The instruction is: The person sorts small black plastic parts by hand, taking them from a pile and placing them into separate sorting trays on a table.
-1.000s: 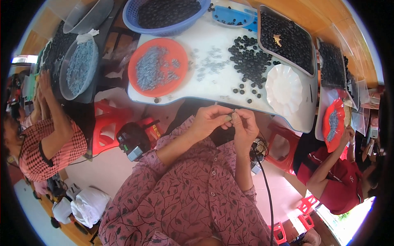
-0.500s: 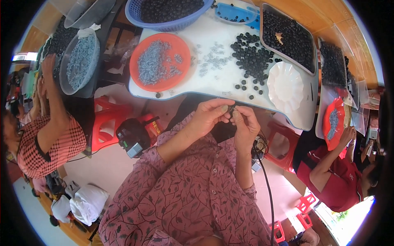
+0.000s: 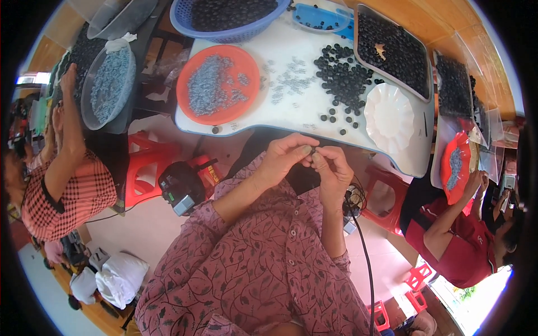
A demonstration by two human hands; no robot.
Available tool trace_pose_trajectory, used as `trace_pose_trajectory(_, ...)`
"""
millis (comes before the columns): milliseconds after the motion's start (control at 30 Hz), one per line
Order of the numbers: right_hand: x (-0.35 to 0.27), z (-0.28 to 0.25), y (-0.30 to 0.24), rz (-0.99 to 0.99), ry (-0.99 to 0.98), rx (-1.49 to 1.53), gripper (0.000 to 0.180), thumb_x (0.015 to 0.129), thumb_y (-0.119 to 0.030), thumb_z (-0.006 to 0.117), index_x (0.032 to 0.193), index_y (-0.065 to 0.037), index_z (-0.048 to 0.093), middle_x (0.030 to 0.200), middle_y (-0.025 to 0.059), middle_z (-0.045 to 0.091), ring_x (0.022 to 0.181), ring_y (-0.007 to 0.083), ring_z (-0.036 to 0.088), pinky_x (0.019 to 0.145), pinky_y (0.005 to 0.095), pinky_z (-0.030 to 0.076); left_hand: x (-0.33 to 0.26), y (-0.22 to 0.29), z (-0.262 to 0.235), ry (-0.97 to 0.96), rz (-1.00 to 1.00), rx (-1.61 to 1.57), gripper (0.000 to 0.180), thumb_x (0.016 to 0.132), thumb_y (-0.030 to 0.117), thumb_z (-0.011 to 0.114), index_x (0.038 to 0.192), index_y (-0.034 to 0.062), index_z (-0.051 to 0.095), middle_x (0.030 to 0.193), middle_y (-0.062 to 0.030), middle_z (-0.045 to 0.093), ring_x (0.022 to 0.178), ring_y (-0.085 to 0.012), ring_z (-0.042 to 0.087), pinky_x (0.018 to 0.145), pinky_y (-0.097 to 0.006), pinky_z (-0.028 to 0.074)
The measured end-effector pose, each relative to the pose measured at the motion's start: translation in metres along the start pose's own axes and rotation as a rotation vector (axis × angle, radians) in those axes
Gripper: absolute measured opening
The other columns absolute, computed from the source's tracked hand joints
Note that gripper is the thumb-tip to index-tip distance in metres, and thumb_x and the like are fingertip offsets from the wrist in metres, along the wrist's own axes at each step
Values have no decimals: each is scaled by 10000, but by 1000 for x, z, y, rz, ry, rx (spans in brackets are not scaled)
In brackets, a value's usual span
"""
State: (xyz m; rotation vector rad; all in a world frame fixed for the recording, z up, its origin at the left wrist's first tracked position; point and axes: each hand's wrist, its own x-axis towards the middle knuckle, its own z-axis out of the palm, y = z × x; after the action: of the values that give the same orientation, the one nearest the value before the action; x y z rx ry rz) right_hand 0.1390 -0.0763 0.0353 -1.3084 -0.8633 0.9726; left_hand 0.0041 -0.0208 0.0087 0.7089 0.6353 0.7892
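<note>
At the near edge of the white table, my left hand [image 3: 284, 159] and my right hand [image 3: 334, 168] meet, fingertips pinched together. Between them is a small black piece [image 3: 314, 150], mostly hidden by the fingers. It looks like the small round black pieces [image 3: 342, 73] heaped on the table ahead of my right hand. Beyond my left hand an orange-red plate [image 3: 249, 67] holds many small silvery pieces [image 3: 207, 84], coil-like in look. More of these silvery pieces [image 3: 294, 78] lie loose in the middle of the table.
A white scalloped dish [image 3: 389, 117] stands at the table's right. Farther back are a metal tray [image 3: 431, 84] of black pieces, a blue basket [image 3: 241, 36] and a blue tray [image 3: 314, 17]. Co-workers sit left [image 3: 73, 190] and right [image 3: 448, 235]. A black cable [image 3: 367, 252] hangs beside my right arm.
My fingers have shifted slightly around the small black piece, the right hand turning a little inward. The left co-worker's arm has moved slightly.
</note>
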Motion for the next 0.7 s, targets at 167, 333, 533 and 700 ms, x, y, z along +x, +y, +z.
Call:
trace_pose_trajectory(167,1,-10,9,78,-47,23,107,881,41,661,980,4,650,939,41,610,755,85,589,687,215,497,0,-4,-2,-4,45,129,200,967,29,556,1143,-12,642,927,-40,632,785,-83,598,727,-224,513)
trace_pose_trajectory(333,4,-12,5,279,-91,89,60,875,-23,693,912,-21,646,764,22,661,678,69,588,611,183,450,-1,-5,-7,-74,92,251,197,976,21,539,1145,-13,636,919,-22,595,772,-82,584,717,-221,495)
trace_pose_trajectory(533,3,-15,15,429,-106,209,69,860,-39,712,899,-37,655,759,14,665,649,58,572,588,186,430,-2,-3,-15,-124,29,236,196,980,45,542,1142,-7,640,913,-24,632,769,-83,590,706,-217,493)
trace_pose_trajectory(700,7,-10,14,449,-113,160,63,867,-63,706,898,-38,657,773,9,664,652,57,569,597,188,435,-2,-5,-20,-39,-83,42,189,965,43,556,1113,-21,654,900,-47,666,769,-88,617,717,-228,519)
